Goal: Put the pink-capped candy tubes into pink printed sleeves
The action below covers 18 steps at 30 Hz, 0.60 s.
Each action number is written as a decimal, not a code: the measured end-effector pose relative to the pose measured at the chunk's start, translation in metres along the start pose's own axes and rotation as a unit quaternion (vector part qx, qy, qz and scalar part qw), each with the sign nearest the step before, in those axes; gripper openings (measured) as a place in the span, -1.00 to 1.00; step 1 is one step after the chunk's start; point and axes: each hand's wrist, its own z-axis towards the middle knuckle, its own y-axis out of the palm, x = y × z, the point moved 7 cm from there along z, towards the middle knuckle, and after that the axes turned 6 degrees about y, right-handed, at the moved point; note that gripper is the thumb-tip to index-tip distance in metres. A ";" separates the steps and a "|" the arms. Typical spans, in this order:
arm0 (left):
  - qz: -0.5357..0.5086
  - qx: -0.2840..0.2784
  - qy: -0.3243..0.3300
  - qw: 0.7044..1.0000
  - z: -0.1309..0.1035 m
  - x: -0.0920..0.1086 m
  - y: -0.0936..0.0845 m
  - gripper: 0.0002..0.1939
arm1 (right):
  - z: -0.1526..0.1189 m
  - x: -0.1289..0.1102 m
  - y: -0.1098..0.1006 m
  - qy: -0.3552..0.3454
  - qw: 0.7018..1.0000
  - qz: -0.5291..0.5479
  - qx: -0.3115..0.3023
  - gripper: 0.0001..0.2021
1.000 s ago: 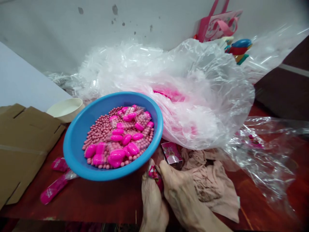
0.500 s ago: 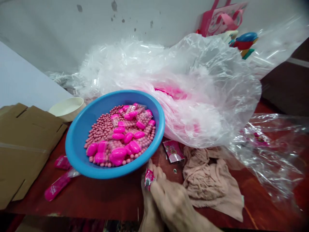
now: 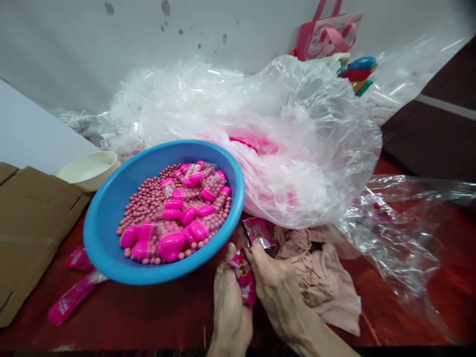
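Fingers [image 3: 257, 254] of left hand [image 3: 227, 297] and right hand [image 3: 278, 285] held a newly exposed, glossy pink printed packet [image 3: 244, 277] near the tabletop's [image 3: 159, 317] front edge; handling seemed unfinished.

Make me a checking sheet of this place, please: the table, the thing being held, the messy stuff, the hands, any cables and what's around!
Surface: red tabletop; a blue basin holds pink beads and pink-capped clear containers.
Job's things: printed pink packet, between the hands.
Clutter: crumpled cloth, big clear plastic bag, cardboard.
Hands: left hand holds the packet; right hand is against it, grip unclear.
Cables: nothing seen.
Surroundings: marked wall, pink bag.
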 end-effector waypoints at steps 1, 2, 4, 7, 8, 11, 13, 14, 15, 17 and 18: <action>-0.017 -0.017 0.002 1.000 -0.001 0.002 0.000 -0.59 | 0.003 0.008 -0.006 0.010 1.000 0.000 0.012 -0.62; -0.028 -0.038 0.008 0.999 -0.002 0.005 -0.001 -0.57 | 0.006 0.014 -0.012 0.015 1.000 -0.001 0.026 -0.64; -0.014 -0.083 0.014 0.996 -0.005 0.011 -0.006 -0.55 | 0.008 0.017 -0.024 0.001 0.999 -0.004 0.045 -0.69; 0.044 -0.120 -0.006 0.992 -0.010 0.010 -0.016 -0.48 | 0.003 0.003 -0.030 -0.063 0.998 0.005 0.028 -0.72; 0.049 -0.121 -0.014 0.991 -0.011 0.009 -0.018 -0.46 | -0.001 -0.004 -0.028 -0.085 0.996 0.013 0.012 -0.72; 0.030 -0.084 -0.029 0.996 -0.011 0.004 -0.026 -0.61 | -0.013 -0.020 -0.018 -0.139 0.989 0.039 -0.031 -0.70; 0.013 -0.045 -0.048 0.998 -0.009 0.001 -0.031 -0.66 | -0.021 -0.024 -0.013 -0.152 0.985 0.055 -0.064 -0.72; 0.004 -0.033 -0.053 0.998 -0.007 0.001 -0.033 -0.67 | -0.023 -0.022 -0.011 -0.148 0.982 0.072 -0.088 -0.72; -0.005 -0.029 -0.055 0.998 -0.006 0.001 -0.034 -0.68 | -0.025 -0.020 -0.010 -0.141 0.978 0.101 -0.117 -0.69; -0.008 -0.058 -0.050 0.997 -0.004 0.004 -0.030 -0.72 | -0.025 -0.013 -0.012 -0.107 0.959 0.196 -0.175 -0.63; 0.003 -0.090 -0.051 0.995 -0.005 0.005 -0.027 -0.75 | -0.022 -0.007 -0.015 -0.076 0.949 0.244 -0.187 -0.62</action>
